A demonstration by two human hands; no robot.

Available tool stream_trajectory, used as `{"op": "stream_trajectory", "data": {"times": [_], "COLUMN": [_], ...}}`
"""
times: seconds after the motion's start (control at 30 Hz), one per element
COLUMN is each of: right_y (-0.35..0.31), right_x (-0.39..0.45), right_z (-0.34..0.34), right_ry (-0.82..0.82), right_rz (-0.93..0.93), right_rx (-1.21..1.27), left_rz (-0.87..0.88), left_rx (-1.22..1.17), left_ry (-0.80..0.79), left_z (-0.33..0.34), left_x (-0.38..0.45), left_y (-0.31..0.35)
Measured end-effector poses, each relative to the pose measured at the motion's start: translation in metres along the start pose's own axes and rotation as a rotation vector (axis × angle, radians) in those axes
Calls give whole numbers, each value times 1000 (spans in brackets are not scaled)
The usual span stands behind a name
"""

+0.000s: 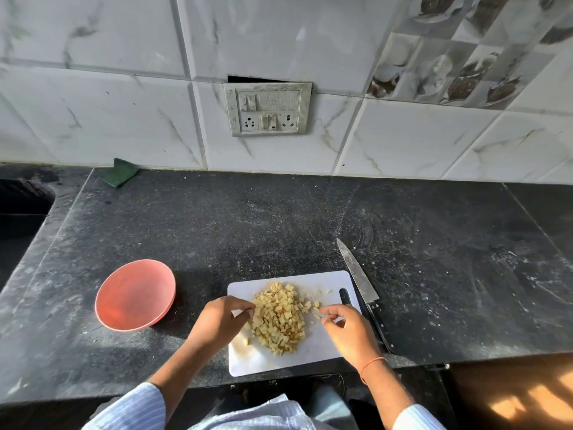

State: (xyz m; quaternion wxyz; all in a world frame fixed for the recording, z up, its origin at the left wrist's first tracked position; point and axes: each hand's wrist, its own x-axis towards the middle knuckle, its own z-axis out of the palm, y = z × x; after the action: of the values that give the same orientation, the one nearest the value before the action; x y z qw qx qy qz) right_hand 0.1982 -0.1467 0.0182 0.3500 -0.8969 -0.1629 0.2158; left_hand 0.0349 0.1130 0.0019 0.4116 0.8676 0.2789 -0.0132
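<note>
Your left hand (pixel 218 321) has its fingers curled against the left side of the cubes (pixel 279 321). I cannot tell whether it holds any or only pushes. Your right hand (pixel 350 332) is loosely bent at the right side of the heap, and its thumb and forefinger look to pinch one stray cube. The cubes lie heaped mid-board, and a few loose ones sit toward the right edge of the board (pixel 313 349).

The main hazard is the knife (pixel 359 277). It lies on the counter (pixel 248 228) just beside the board's right edge, with its handle close to your right wrist. If you sweep that hand outward, you could knock the knife toward the counter's front edge or drag your skin across the blade.

The board sits close to the counter's front edge. If you push the heap toward yourself, cubes may roll off there.

The bowl (pixel 102 305) stands well apart, to the left of the board. If you carry handfuls across that gap, you will likely drop cubes on the counter. Tipping the board would likely scatter the heap.
</note>
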Motion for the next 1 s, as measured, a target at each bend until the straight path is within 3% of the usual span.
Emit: {"op": "stream_trajectory", "data": {"times": [0.2,0.33,0.43,0.6,0.83,1.0], "right_y": [10,20,25,33,43,46], "right_x": [2,6,5,6,8,7], "right_z": [-7,-14,-16,-15,-19,-18], "right_ry": [51,164,92,80,93,116], "right_rz": [84,174,287,273,240,223], "right_rx": [-64,-379,-462,-457,-418,-387], "left_rz": [0,-237,-383,-451,-390,-304], "left_rx": [-236,-428,-703,-1004,-1623,-1778], "left_ry": [66,216,169,107,162,99], "left_z": [-9,-5,-3,-2,-37,-46], "left_x": [-10,-20,-31,-40,-44,-54], "left_y": [-6,-4,17,17,2,-11]}}
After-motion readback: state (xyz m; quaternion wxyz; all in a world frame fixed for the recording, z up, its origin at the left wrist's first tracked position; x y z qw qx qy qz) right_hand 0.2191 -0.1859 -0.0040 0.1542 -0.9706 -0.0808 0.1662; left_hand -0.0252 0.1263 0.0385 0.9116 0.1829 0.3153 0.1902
